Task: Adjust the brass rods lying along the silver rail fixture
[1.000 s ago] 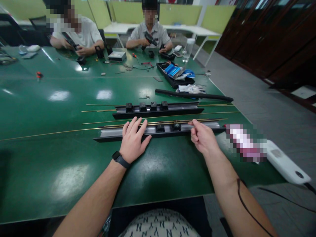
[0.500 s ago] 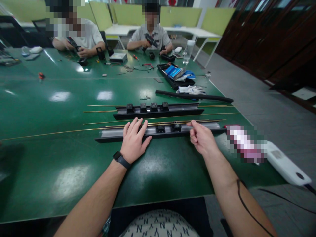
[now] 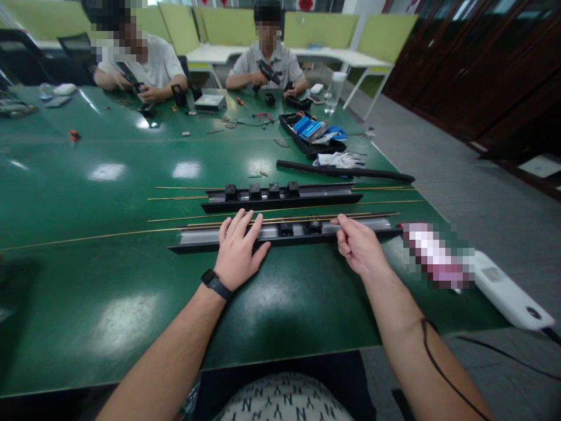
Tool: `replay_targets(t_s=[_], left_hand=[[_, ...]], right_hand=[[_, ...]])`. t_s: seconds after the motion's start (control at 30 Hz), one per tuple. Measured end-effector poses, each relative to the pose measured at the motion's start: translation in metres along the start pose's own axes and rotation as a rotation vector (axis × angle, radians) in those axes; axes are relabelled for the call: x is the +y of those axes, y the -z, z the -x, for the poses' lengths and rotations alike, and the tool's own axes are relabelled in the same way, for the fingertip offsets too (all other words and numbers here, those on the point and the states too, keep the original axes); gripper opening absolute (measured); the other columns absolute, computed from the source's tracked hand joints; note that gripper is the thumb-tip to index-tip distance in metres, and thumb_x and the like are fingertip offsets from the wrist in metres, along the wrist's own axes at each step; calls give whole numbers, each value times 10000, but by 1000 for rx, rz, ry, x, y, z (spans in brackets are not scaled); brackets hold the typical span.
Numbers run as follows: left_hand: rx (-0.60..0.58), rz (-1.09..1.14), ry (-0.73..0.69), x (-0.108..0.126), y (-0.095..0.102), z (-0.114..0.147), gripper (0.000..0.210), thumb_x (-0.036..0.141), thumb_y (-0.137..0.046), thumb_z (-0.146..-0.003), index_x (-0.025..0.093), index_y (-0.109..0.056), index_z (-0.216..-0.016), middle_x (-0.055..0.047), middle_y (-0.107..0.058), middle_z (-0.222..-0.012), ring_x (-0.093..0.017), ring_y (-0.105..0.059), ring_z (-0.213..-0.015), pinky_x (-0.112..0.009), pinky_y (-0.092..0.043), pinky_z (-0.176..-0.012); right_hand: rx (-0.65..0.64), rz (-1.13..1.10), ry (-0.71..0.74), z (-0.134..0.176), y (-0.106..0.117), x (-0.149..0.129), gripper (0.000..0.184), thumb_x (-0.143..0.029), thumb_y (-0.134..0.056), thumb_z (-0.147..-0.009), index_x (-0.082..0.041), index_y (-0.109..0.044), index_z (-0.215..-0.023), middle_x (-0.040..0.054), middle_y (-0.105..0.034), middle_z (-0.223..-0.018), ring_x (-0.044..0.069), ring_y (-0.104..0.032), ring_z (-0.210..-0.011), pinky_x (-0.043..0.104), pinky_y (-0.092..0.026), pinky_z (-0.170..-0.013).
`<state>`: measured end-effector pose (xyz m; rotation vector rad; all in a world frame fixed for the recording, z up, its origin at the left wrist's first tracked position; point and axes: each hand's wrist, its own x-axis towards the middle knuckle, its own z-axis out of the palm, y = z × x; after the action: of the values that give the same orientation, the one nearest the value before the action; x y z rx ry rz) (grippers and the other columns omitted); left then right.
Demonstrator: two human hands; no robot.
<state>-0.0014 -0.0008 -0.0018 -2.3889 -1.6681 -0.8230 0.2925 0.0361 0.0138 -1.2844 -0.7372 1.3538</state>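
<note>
A long black channel (image 3: 197,237) with a pale inner face lies across the table before me. My left hand (image 3: 239,245) rests on it, palm down, with the fingers spread. Thin brass rods (image 3: 205,224) run along its far side and pass beneath those fingers. Two black blocks (image 3: 286,228) sit inside the channel, between my hands. Over its right part, my right hand (image 3: 357,240) is closed, thumb and index finger pinched at a brass rod; the exact contact is too small to see. Behind stands a second black channel (image 3: 280,202) holding several black blocks (image 3: 255,190).
A black foam-like strip (image 3: 346,171), gloves (image 3: 339,159) and a black tray (image 3: 302,140) of blue items lie farther back. At the right are a pink-and-white packet (image 3: 433,254) and a white device (image 3: 504,289). Two people work across the green table (image 3: 131,327).
The right end of the brass rod at my right hand has shifted very slightly to the left. Both hands stay almost where they were.
</note>
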Motion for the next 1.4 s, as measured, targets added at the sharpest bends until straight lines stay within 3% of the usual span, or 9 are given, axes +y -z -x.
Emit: replay_targets(t_s=[0.3,0.73,1.07,1.4], left_hand=[[0,-18,-10,-1,-1,0,608,433,-551,-999,197,-469,-1553,-157,-486,-1597,-326,-346,-1553,-538,-205,-1277],[4,-15,-5,-1,-1,0,609,433,-561,-994,200,-473,-1550,-156,-490,-1596,-330,-350,-1552,-540,-201,-1277],[2,-9,-5,-1,0,0,620,425,-580,-987,202,-471,-1555,-160,-492,-1593,-336,-357,-1547,-548,-210,-1275],[7,-17,-11,0,0,0,609,426,-580,-993,190,-480,-1545,-160,-494,-1591,-332,-361,-1545,-538,-210,-1273]], right_hand=[[41,-34,7,0,-1,-1,372,-507,-805,-834,-167,-685,-924,-69,-520,-493,42,-335,-299,147,-197,-274],[0,2,7,0,0,0,397,-517,-823,-813,-156,-713,-936,-64,-536,-496,39,-346,-308,148,-191,-277],[48,-19,2,0,-1,-2,346,-482,-751,-886,-145,-701,-946,-55,-538,-504,44,-342,-302,159,-183,-283],[55,198,56,6,-4,-4,461,-569,-662,-933,-115,-740,-943,-27,-540,-472,50,-345,-293,176,-180,-298]])
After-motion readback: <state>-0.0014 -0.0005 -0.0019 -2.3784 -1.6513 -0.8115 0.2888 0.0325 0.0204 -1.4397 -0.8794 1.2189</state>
